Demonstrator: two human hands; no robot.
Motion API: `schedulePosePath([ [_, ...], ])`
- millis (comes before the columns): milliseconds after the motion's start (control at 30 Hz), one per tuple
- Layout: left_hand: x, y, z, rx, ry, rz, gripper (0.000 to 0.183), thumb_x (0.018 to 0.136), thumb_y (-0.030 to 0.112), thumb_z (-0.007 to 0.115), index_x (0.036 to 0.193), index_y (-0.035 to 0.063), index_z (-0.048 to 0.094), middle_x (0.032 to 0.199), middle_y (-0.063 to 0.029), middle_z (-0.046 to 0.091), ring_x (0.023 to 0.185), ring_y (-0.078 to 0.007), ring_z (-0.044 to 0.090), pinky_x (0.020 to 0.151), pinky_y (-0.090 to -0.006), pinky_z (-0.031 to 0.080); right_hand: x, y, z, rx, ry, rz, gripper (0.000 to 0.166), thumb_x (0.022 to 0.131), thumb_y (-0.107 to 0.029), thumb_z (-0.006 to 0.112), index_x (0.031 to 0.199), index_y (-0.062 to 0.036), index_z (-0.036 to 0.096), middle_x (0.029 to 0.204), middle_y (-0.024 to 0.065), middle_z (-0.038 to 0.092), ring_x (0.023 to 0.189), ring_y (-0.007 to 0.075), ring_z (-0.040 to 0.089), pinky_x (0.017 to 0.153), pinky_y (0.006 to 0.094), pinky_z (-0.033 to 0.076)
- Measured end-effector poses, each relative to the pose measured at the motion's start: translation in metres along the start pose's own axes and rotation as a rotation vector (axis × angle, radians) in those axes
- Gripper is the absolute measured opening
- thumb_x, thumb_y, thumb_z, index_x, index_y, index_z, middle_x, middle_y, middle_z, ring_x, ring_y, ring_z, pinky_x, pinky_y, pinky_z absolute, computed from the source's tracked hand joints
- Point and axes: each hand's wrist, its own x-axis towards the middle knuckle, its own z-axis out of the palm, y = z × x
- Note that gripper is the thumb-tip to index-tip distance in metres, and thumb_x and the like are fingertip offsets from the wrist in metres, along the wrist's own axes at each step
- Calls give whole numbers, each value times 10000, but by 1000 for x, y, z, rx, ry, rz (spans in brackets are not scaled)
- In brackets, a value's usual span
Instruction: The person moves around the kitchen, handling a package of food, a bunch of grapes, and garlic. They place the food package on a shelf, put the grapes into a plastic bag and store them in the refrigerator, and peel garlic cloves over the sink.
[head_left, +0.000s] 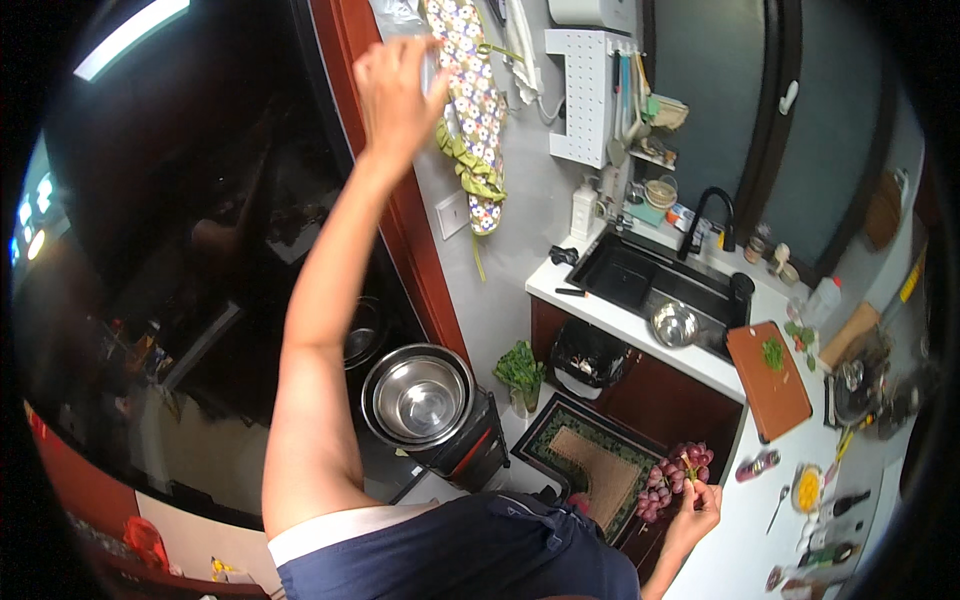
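Note:
Raised high at the top of the view, my left hand (397, 101) is beside a clear plastic bag (397, 16) hanging by the wall. Its fingers are curled and partly hidden, so I cannot tell whether they grip the plastic. A floral apron or sleeve cover (474, 112) with green ruffles hangs just to the right of that hand. Low on the right, my right hand (694, 517) pinches the stem of a bunch of red grapes (671, 481). The grapes hang in front of the lower cabinet, near the worktop edge.
Nested steel bowls (420, 397) sit at the left. Leafy greens (519, 371) stand near a lined bin (589, 360). A steel bowl (675, 324) rests at the black sink (622, 274). A brown cutting board (765, 390) with chopped greens overhangs the white worktop (750, 517). A mat (592, 450) covers the floor.

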Motion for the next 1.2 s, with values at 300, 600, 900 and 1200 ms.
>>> schedulePosePath([
  [300, 61, -51, 17, 538, -43, 256, 282, 808, 78, 679, 1038, 233, 729, 1247, 96, 653, 1314, -174, 488, 1138, -441, 262, 104, 28, 30, 50, -32, -108, 59, 845, 35, 690, 860, 64, 640, 752, 62, 499, 676, 162, 452, 610, 290, 381],
  [600, -201, 240, -16, -504, -546, -92, 102, 833, 63, 752, 841, 75, 652, 988, -38, 696, 1093, -279, 625, 1110, -493, 316, 103, 64, 21, -133, 119, -20, 112, 789, -82, 752, 845, 2, 703, 737, 102, 580, 691, 292, 567, 679, 378, 457],
  [900, -283, 410, -54, -1670, -1084, -548, 151, 934, 1, 577, 816, -63, 646, 787, -128, 654, 750, -208, 610, 730, -317, 478, -9, 97, -70, -315, 489, 290, 117, 789, -95, 761, 832, 3, 714, 714, 97, 578, 661, 257, 556, 687, 361, 444],
  [1200, -256, 536, -126, -2290, -1904, -1087, 534, 1078, 390, 389, 1056, -62, 673, 1045, -167, 722, 975, -216, 685, 913, -341, 509, -98, 171, -191, -692, 632, 503, 134, 788, -102, 766, 817, 13, 704, 764, 130, 607, 667, 301, 579, 652, 397, 451],
])
